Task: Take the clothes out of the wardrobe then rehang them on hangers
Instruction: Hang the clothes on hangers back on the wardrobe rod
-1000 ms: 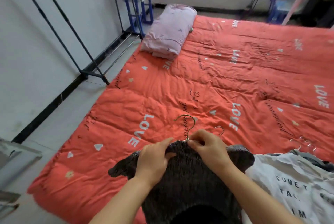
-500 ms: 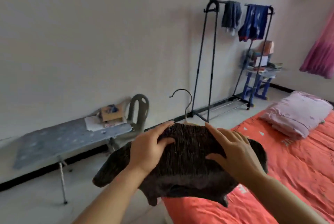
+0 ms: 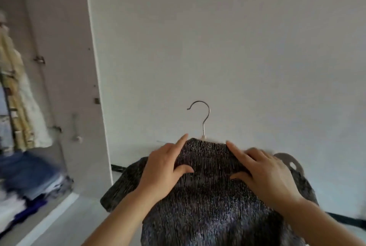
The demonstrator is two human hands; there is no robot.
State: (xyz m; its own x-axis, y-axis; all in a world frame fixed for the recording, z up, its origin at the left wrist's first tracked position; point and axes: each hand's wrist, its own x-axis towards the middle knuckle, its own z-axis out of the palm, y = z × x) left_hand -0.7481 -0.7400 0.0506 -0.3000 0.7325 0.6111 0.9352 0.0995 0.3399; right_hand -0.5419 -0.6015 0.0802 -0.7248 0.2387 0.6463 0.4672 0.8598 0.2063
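At the shoulders of the dark knit sweater point(image 3: 208, 196), both sets of fingers are taking hold. The left forefinger point(image 3: 181, 142) is lying straight along the slope toward the collar while its thumb is pressing into the front of the knit. The right forefinger point(image 3: 232, 149) is mirroring it on the other slope, with its thumb bearing on the fabric below. The other fingers are reaching over the far side, mostly hidden. So the left hand point(image 3: 162, 168) and the right hand point(image 3: 265, 172) are each gripping the sweater, one to a shoulder, and holding it up. The sweater is sitting on a hanger point(image 3: 204, 114), whose metal hook is standing upright above the collar, between the two forefingers. Both sleeves are drooping outward. Behind it a plain white wall point(image 3: 237, 37) is filling the view. To the left the wardrobe point(image 3: 65, 67) is standing open, with a cream garment point(image 3: 23, 107) hanging inside and folded clothes point(image 3: 29, 176) stacked low, all blurred. A grey chair point(image 3: 287, 159) back is showing just beyond the right hand.
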